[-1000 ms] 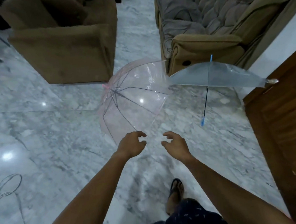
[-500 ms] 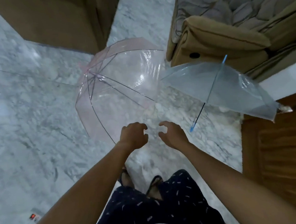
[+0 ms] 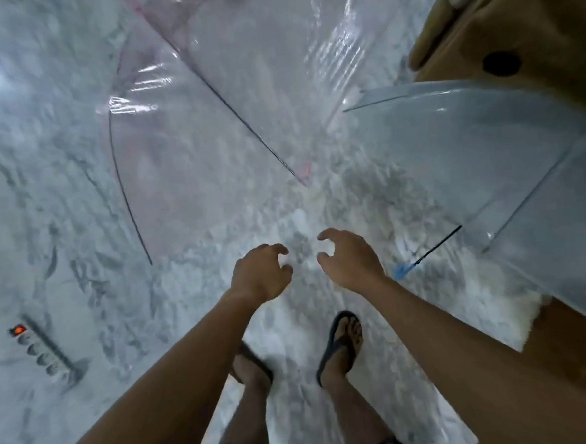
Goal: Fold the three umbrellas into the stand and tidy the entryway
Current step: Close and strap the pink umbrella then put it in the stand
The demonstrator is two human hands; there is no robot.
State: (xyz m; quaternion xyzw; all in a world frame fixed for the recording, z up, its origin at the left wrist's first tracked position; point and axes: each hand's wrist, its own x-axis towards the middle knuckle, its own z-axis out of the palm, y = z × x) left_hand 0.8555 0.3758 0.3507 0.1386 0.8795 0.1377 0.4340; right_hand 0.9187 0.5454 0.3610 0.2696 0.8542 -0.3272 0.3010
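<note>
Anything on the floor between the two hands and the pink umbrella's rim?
Head view: only bare marble floor between the left hand, right hand and pink umbrella.

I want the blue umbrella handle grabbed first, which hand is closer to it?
Right. The right hand hovers just left of the blue handle; the left hand is farther left, beyond it.
</note>
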